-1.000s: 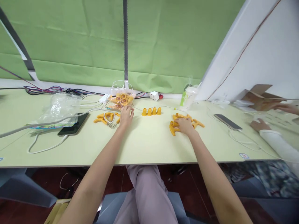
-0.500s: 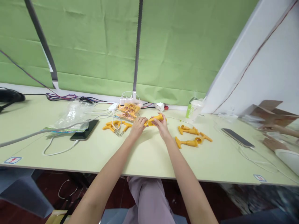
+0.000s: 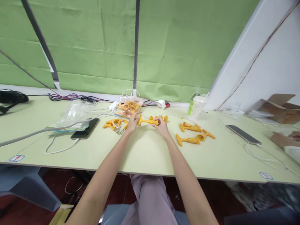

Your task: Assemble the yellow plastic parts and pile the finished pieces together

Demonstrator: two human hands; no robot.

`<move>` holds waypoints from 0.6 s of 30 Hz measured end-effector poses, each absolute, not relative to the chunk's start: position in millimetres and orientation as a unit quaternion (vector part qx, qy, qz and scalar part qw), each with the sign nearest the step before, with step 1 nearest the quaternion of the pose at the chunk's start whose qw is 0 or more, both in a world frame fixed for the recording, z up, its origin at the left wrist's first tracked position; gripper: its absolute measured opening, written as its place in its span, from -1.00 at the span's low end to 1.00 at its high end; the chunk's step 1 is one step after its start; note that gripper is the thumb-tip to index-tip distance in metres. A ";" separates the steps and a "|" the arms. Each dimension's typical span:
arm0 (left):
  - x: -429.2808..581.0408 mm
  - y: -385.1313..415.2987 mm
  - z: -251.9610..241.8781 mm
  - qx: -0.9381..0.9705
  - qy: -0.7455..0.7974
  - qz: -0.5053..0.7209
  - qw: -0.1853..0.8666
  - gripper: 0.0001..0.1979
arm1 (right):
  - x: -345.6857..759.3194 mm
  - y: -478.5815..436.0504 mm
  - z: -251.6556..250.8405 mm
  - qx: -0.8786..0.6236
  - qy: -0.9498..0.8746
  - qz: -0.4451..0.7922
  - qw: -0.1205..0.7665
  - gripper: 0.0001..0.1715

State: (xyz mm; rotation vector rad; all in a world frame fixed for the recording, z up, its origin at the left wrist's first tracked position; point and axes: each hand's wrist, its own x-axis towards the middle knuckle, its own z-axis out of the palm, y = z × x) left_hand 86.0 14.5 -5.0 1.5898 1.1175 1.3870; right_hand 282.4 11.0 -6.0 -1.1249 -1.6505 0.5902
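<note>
A yellow T-handled plastic tool [image 3: 148,121] lies level between my two hands, its crossbar to the left. My left hand [image 3: 133,123] is closed at the crossbar, with some fingers hidden behind it. The thumb and fingers of my right hand [image 3: 161,126] pinch the wider right end. Just behind stand several small yellow caps [image 3: 165,118]. Left of my left hand are yellow T-shaped handles [image 3: 110,123] and a little heap of metal springs [image 3: 120,131]. On the right lie several yellow T-handled pieces with bell-shaped ends [image 3: 188,139].
A clear bag of yellow parts [image 3: 130,107] sits behind my left hand. Farther left are a black phone [image 3: 85,129], plastic bags [image 3: 73,114] and cables. To the right are a drink cup [image 3: 198,106], another phone [image 3: 243,134] and a co-worker's hands [image 3: 284,139].
The yellow tool has turned so its T-shaped crossbar shows at the left. My right hand has shifted slightly down, uncovering the yellow caps behind. The co-worker's hands have moved right.
</note>
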 end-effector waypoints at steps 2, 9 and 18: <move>81.3 16.5 -4.0 0.630 0.422 0.513 0.402 -0.58 | 283.0 10.1 -8.3 -0.483 -0.700 0.192 0.489 -0.65; 67.0 17.8 -2.1 0.738 0.434 0.454 0.249 -0.70 | 285.8 15.5 -17.9 -0.477 -0.633 0.362 0.491 -0.56; 68.2 15.0 1.2 0.710 0.450 0.452 0.298 -0.61 | 278.4 11.8 -15.1 -0.497 -0.728 0.097 0.462 -0.75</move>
